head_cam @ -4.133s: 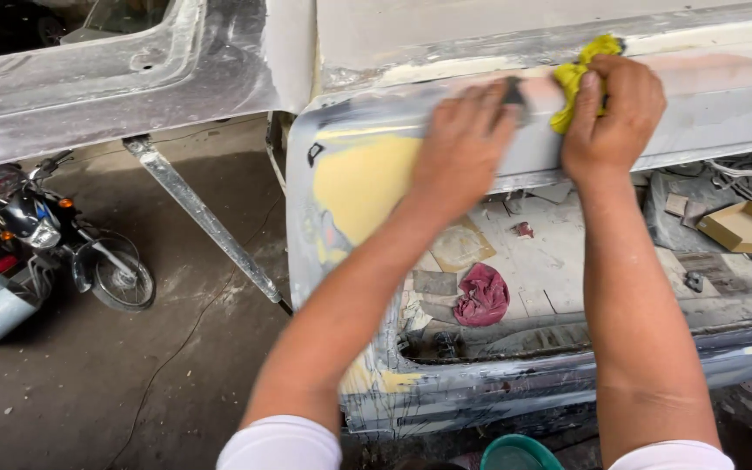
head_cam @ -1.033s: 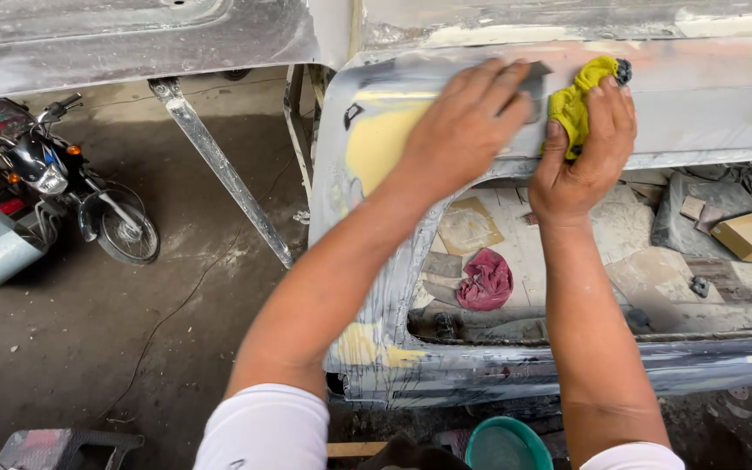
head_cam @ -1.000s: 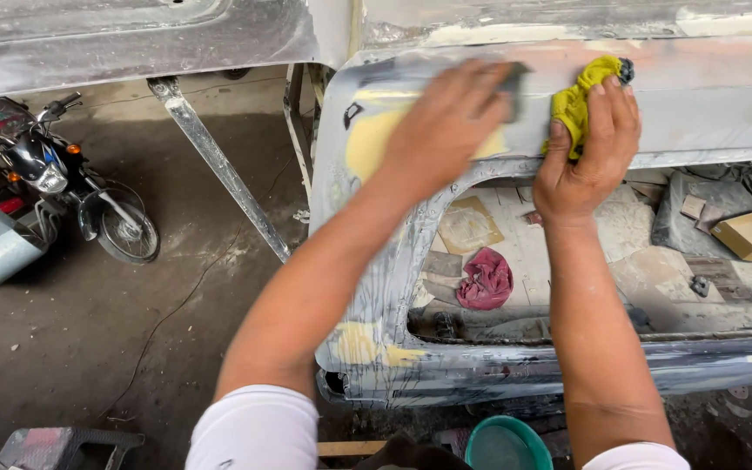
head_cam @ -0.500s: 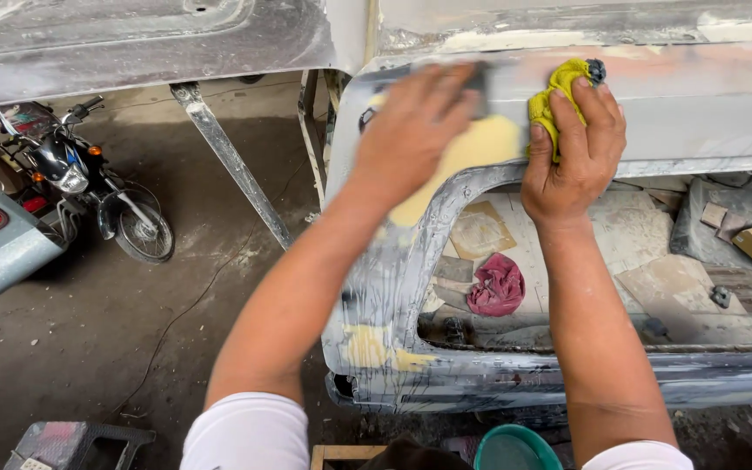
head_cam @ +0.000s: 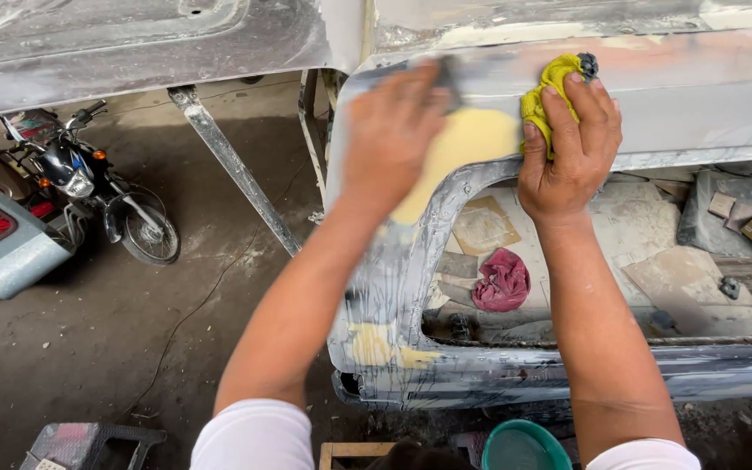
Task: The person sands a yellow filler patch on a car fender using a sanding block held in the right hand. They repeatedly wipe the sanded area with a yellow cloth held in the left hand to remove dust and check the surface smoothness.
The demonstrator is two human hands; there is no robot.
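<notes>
A bare-metal car body panel (head_cam: pixel 707 96) stands on edge in front of me, with a yellow filler patch (head_cam: pixel 463 144) near its upper left corner. My left hand (head_cam: pixel 389 130) presses a dark sanding block (head_cam: pixel 450 78) against that corner and is blurred by motion. My right hand (head_cam: pixel 572 144) lies flat on the panel just right of the patch, holding a yellow cloth (head_cam: pixel 546 91) under its fingers. A smaller yellow filler spot (head_cam: pixel 376 344) shows low on the panel's left edge.
A motorcycle (head_cam: pixel 89 200) is parked at the left on the concrete floor. A grey panel (head_cam: pixel 124 43) on a slanted metal stand (head_cam: pixel 232 170) hangs above it. A red rag (head_cam: pixel 502 280) and cardboard scraps lie behind the panel. A green bucket (head_cam: pixel 520 446) sits near my feet.
My left hand has slid left and back along the panel's top corner, uncovering more of the yellow filler. My right hand has kept the cloth pressed in the same place.
</notes>
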